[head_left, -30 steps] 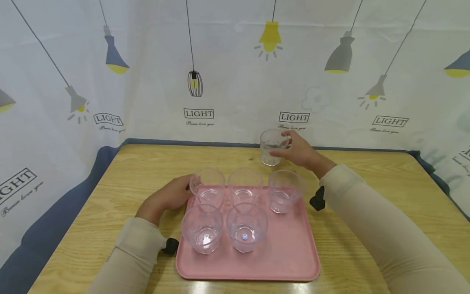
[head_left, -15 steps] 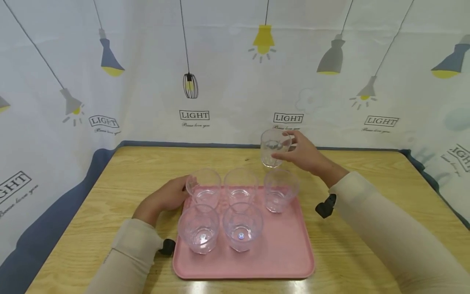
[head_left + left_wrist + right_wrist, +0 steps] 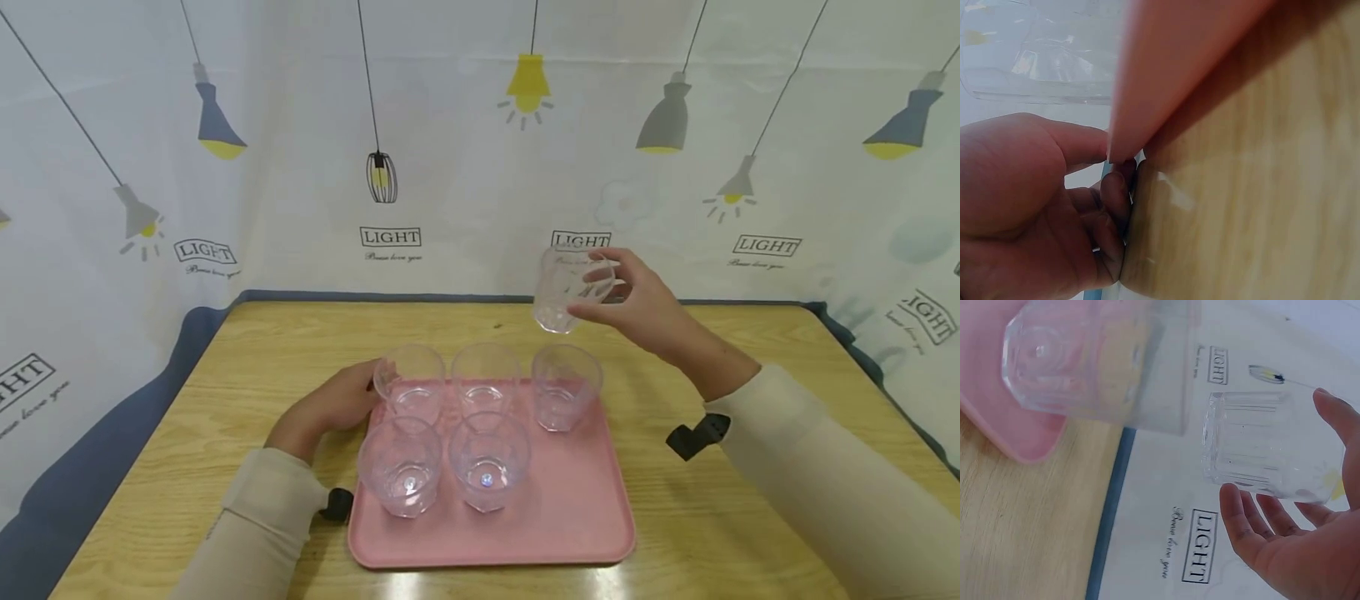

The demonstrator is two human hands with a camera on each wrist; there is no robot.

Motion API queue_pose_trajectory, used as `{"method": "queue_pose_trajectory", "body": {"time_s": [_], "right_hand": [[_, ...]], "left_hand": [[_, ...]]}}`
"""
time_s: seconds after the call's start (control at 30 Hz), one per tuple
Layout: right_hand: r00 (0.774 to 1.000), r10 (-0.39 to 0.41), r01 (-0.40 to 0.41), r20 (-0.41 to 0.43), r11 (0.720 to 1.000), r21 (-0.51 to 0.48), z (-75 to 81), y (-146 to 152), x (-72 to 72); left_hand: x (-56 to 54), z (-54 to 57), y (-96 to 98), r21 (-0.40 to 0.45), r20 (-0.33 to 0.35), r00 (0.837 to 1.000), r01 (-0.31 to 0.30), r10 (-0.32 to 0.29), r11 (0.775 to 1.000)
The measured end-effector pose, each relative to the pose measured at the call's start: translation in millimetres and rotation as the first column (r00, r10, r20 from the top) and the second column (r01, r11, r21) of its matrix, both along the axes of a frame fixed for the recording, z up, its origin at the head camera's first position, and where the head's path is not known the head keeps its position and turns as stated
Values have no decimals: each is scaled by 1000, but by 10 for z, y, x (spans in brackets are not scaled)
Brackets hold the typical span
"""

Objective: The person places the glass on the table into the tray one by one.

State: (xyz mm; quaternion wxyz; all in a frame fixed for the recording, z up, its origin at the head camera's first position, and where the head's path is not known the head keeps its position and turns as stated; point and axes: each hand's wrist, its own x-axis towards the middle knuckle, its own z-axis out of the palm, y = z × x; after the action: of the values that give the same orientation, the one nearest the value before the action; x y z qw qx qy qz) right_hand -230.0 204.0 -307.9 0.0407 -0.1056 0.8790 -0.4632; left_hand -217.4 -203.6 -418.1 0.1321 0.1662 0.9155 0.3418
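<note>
A clear, faceted plastic cup (image 3: 557, 292) is in my right hand (image 3: 648, 312), raised over the back of the table and slightly tilted. In the right wrist view the thumb lies on one side of the cup (image 3: 1247, 440) and the fingers on the other. Several matching cups stand upright on a pink tray (image 3: 570, 508): three along the back and two in front at the left. My left hand (image 3: 341, 404) pinches the tray's back left corner. The left wrist view has its thumb against the tray edge (image 3: 1163, 81) with fingers curled below.
The wooden table (image 3: 720, 500) extends around the tray. Behind it hangs a white curtain (image 3: 465, 150) printed with lamps, its dark blue border along the table's back edge. The back right cup (image 3: 566, 387) is the tray cup nearest the raised one.
My right hand has lifted the cup off the table and tilted it, drifting slightly right relative to the tray. The left hand keeps its grip on the tray. The head view has shifted a little.
</note>
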Motion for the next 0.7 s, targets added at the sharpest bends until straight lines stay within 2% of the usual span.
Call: {"method": "queue_pose_trajectory", "body": {"time_s": [0.3, 0.7], "right_hand": [[999, 45, -46, -12, 997, -60, 151, 31, 389], [986, 159, -164, -46, 979, -123, 104, 81, 854]], "left_hand": [[-5, 8, 8, 1, 14, 1000, -5, 5, 1000], [-2, 10, 14, -10, -10, 1000, 0, 0, 1000]]}}
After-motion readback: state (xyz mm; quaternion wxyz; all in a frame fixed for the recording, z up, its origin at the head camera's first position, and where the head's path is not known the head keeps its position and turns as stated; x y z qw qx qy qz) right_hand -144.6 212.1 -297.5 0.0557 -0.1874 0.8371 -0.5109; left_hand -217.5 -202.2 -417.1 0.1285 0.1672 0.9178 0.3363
